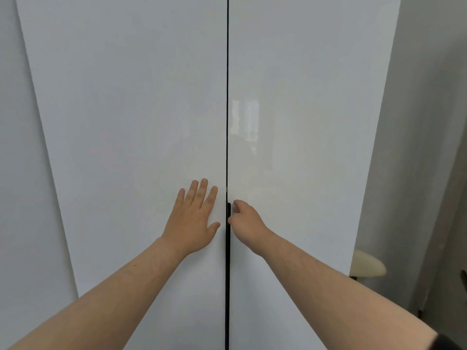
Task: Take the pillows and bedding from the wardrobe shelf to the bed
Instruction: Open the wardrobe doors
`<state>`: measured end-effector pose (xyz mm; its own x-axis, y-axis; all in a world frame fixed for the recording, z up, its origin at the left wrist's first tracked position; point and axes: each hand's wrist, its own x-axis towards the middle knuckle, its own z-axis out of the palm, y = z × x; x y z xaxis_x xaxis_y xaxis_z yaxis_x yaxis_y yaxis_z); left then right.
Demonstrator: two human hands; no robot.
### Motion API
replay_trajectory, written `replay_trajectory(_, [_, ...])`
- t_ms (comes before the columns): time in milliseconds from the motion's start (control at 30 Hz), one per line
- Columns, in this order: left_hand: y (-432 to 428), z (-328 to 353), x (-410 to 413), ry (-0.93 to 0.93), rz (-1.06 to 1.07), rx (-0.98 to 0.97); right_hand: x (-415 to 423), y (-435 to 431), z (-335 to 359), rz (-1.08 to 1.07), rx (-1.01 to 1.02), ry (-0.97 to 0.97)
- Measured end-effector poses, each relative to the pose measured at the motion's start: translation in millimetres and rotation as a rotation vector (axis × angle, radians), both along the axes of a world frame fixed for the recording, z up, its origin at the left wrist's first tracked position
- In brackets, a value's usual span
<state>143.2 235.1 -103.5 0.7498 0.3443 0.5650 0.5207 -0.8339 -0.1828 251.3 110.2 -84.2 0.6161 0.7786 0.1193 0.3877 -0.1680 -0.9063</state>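
Two tall glossy white wardrobe doors fill the view, the left door (131,122) and the right door (303,122), both closed, with a thin dark gap between them. My left hand (193,218) lies flat against the left door, fingers spread, just beside the gap. My right hand (246,223) curls its fingertips into the gap at the black handle strip (229,213) on the right door's edge. The shelf, pillows and bedding are hidden behind the doors.
Another white panel (22,173) adjoins on the left. A grey wall (417,122) stands to the right, with a cream rounded object (369,265) low beside the wardrobe's right edge.
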Motion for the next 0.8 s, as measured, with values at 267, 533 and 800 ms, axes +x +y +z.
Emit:
replay_trajectory(267, [38,-17,9,-0.053,-0.026,0.103,14,15,-10,0.071,0.105,0.198])
replay_trajectory(533, [25,-5,-1,-0.046,-0.112,-0.054,9,-17,-13,0.132,0.092,0.261])
replay_trajectory(800, [-80,53,-19,-0.556,-0.542,-1.087,-12,-107,-11,0.199,0.048,0.271])
